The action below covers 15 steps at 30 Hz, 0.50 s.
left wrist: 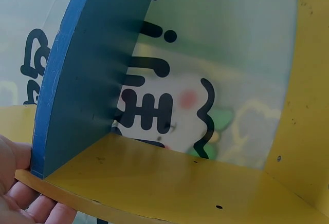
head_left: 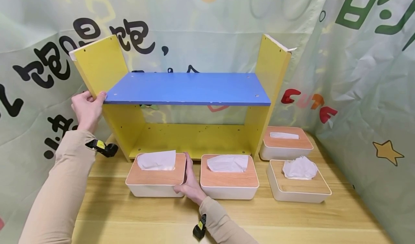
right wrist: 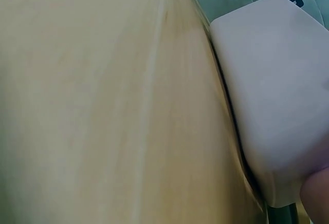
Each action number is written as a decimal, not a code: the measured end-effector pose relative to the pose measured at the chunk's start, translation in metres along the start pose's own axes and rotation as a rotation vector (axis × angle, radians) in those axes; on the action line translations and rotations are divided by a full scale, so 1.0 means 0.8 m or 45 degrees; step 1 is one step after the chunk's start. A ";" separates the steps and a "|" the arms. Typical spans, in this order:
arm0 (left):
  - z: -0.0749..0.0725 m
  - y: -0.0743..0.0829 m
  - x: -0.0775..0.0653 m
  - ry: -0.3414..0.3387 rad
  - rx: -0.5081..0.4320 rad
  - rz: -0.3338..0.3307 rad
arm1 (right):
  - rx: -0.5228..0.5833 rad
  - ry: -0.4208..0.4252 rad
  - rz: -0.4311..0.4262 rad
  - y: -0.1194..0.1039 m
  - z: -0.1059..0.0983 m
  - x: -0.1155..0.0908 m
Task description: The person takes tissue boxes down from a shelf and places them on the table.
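My left hand (head_left: 86,110) grips the left side panel of a yellow shelf unit (head_left: 136,119), beside the front corner of its blue shelf board (head_left: 188,87). In the left wrist view the thumb lies by the blue edge and the fingers are outside the panel. Low on the table, my right hand (head_left: 193,187) holds the right end of a white tissue box (head_left: 155,190) with a wood-look lid, its thumb at the front corner. The right wrist view shows the box's white wall (right wrist: 272,95) and part of a finger (right wrist: 316,198).
Right of my right hand stands a second tissue box (head_left: 228,193). Two more, one with a bunched tissue (head_left: 299,197) and one behind it (head_left: 285,153), stand beside the shelf unit on the wooden table (head_left: 146,222). A printed cloth (head_left: 356,92) hangs around the back and sides.
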State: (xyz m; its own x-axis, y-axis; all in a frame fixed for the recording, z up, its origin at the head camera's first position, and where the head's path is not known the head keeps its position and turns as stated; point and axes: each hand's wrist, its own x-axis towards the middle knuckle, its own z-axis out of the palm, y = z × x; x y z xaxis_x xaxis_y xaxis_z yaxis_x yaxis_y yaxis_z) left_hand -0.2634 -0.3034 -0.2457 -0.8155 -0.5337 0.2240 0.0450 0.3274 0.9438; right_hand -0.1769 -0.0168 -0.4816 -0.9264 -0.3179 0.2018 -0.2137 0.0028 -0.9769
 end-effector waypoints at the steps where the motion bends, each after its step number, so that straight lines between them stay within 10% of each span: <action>1: 0.000 0.000 0.000 -0.001 -0.007 -0.001 | 0.003 0.002 -0.002 0.000 0.000 0.000; 15: 0.000 0.000 -0.001 -0.005 0.024 0.013 | 0.072 -0.003 -0.022 0.003 0.002 0.001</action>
State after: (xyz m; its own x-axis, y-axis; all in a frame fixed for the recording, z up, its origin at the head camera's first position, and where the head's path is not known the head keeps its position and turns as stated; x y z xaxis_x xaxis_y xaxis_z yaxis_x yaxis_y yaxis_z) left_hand -0.2625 -0.3027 -0.2457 -0.8174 -0.5271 0.2324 0.0425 0.3471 0.9369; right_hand -0.1781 -0.0184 -0.4841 -0.9219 -0.3198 0.2185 -0.2118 -0.0561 -0.9757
